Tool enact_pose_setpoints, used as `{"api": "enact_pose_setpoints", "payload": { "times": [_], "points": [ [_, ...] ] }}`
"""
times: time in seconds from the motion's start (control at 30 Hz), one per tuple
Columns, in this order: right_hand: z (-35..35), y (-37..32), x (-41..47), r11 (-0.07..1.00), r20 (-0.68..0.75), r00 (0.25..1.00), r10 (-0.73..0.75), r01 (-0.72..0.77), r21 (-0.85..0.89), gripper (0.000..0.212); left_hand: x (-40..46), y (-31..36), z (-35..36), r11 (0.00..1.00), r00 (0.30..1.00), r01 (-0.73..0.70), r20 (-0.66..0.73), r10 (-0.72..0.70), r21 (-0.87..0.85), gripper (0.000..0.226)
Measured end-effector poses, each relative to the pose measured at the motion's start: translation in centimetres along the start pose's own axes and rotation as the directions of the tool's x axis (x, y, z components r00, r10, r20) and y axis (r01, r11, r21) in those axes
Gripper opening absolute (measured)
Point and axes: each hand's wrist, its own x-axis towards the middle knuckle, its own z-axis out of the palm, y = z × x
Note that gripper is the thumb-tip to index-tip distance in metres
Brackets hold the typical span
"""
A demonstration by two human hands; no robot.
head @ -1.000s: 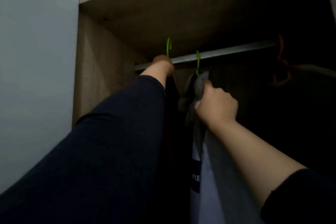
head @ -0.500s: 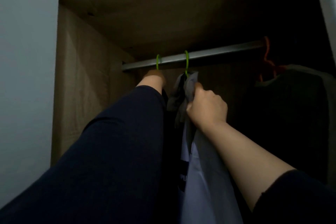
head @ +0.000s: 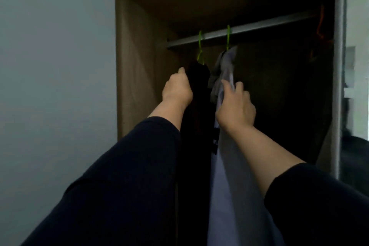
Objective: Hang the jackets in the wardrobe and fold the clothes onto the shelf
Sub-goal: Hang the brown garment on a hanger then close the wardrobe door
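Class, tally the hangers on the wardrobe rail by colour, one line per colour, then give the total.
Green hangers: 2 (left green hanger, right green hanger)
Orange hangers: 1 (orange hanger, dim, far right)
Total: 3

Metal rail (head: 259, 29) carries two green hangers (head: 228, 36), orange hanger (head: 320, 20).

The left hand (head: 176, 88) covers the shoulder of the black hanging jacket (head: 197, 106), whose folds are lost in darkness and whose hem runs below the picture's lower edge. The right hand's fingertips (head: 226, 84) are buried in the pale grey hanging garment (head: 225, 74), so its grip is unclear. Right of that grip, the wardrobe interior (head: 279, 96) is black; an orange hanger (head: 320, 24) shows only dimly.
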Motion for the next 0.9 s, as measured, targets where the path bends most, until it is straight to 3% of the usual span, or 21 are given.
{"api": "enact_pose_setpoints", "payload": {
  "times": [0.13, 0.3, 0.53, 0.67, 0.77, 0.8, 0.9],
  "points": [
    [1.4, -1.0, -5.0, 0.993, 0.004, 1.0, -0.022, 0.022, -0.112, 0.083, -6.5, -2.4, -0.1, 0.997, 0.998, 0.068, 0.015, -0.068, 0.036, 0.038],
    [3.2, -2.6, -11.2, 0.95, 0.045, 0.988, -0.145, 0.152, -0.273, 0.088, -13.8, -6.3, -1.3, 0.933, 0.987, 0.071, 0.108, -0.116, 0.353, 0.031],
    [2.5, -8.4, -19.4, 0.934, 0.247, 0.914, -0.323, 0.35, -0.076, 0.065, -23.1, -11.6, -8.9, 0.755, 0.984, 0.074, 0.075, -0.161, 0.652, 0.04],
    [1.7, -13.7, -24.2, 0.914, 0.348, 0.846, -0.404, 0.389, 0.113, 0.063, -28.3, -13.8, -15.8, 0.67, 0.991, 0.12, -0.043, -0.13, 0.733, 0.039],
    [0.5, -18.0, -27.5, 0.879, 0.45, 0.756, -0.475, 0.387, 0.279, 0.068, -31.6, -14.9, -20.5, 0.542, 0.979, 0.169, -0.205, 0.006, 0.823, 0.035],
    [0.1, -19.5, -28.6, 0.864, 0.473, 0.726, -0.499, 0.375, 0.335, 0.071, -32.4, -15.4, -21.8, 0.509, 0.954, 0.228, -0.296, 0.056, 0.83, 0.038],
    [-1.1, -23.7, -31.8, 0.819, 0.5, 0.671, -0.548, 0.307, 0.485, 0.076, -34.6, -16.7, -25.0, 0.533, 0.843, 0.37, -0.516, 0.152, 0.761, 0.05]
  ]
}}
